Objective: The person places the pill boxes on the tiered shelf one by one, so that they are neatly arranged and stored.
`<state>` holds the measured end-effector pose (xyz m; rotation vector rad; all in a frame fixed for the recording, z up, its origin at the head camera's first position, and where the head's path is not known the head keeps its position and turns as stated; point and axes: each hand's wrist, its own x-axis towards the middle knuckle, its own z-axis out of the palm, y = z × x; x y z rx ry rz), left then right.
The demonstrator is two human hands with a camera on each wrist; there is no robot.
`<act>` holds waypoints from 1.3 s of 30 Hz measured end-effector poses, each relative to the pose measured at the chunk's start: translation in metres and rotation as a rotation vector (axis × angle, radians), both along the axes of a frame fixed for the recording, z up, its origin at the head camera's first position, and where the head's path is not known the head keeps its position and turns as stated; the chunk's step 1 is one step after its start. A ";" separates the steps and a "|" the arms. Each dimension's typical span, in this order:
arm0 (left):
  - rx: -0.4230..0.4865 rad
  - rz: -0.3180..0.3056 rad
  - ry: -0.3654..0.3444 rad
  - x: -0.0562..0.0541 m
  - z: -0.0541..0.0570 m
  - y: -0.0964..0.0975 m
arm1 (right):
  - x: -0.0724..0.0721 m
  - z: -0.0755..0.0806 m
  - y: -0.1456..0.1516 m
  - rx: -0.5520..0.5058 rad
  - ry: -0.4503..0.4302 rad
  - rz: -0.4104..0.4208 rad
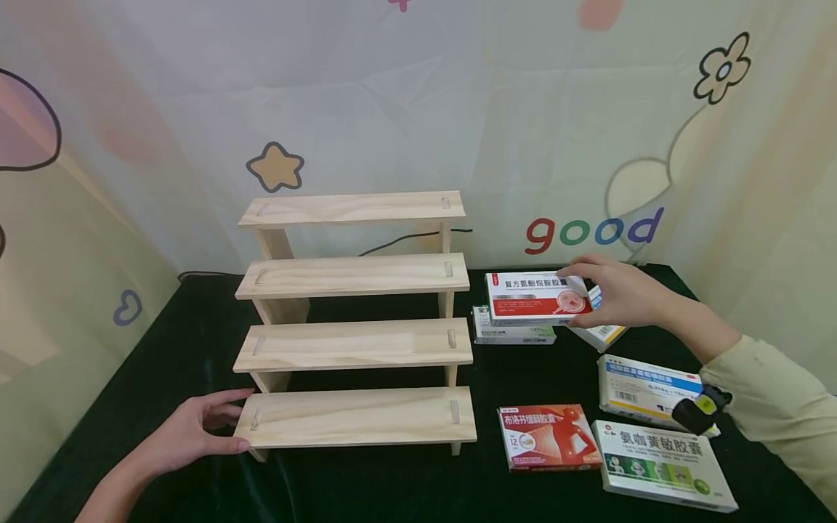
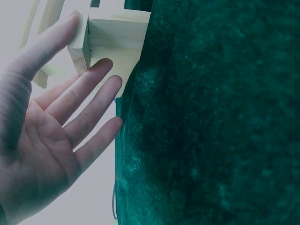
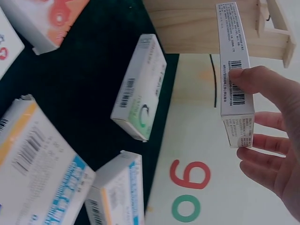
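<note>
A four-tier wooden step shelf (image 1: 353, 418) stands on the dark green cloth. At its lowest board's left end, my left hand (image 1: 205, 425) holds the edge between thumb and index finger; in the left wrist view the other fingers (image 2: 96, 108) stretch out loosely. To the shelf's right, my right hand (image 1: 617, 290) pinches a white and red medicine box (image 1: 523, 285) by its right end, tilted with its front showing. In the right wrist view the thumb presses the box's barcode side (image 3: 233, 56). Below the held box lies a white and green box (image 1: 513, 335).
Another box (image 1: 604, 334) lies partly under the right hand. Nearer me are a blue and white box (image 1: 644, 392), a red box (image 1: 549, 438) and a white box with green pictures (image 1: 667, 465). A printed curtain (image 1: 366, 94) hangs behind; a thin black cable (image 1: 399, 240) runs behind the shelf.
</note>
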<state>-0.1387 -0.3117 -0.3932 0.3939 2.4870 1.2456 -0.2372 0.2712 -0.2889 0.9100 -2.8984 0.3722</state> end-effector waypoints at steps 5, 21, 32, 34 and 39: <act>0.004 -0.012 0.002 0.000 0.001 0.000 | -0.002 0.015 -0.001 -0.019 0.001 0.019; 0.004 -0.028 0.020 0.000 0.001 0.000 | -0.011 0.056 -0.013 -0.008 0.065 -0.028; 0.010 -0.024 -0.005 0.000 -0.001 0.000 | -0.016 0.083 -0.025 -0.008 0.102 -0.016; 0.016 -0.027 -0.001 0.000 -0.001 0.000 | -0.017 0.086 -0.027 -0.015 0.108 -0.011; 0.003 -0.033 0.010 -0.001 0.000 0.000 | -0.021 0.091 -0.032 -0.023 0.123 0.000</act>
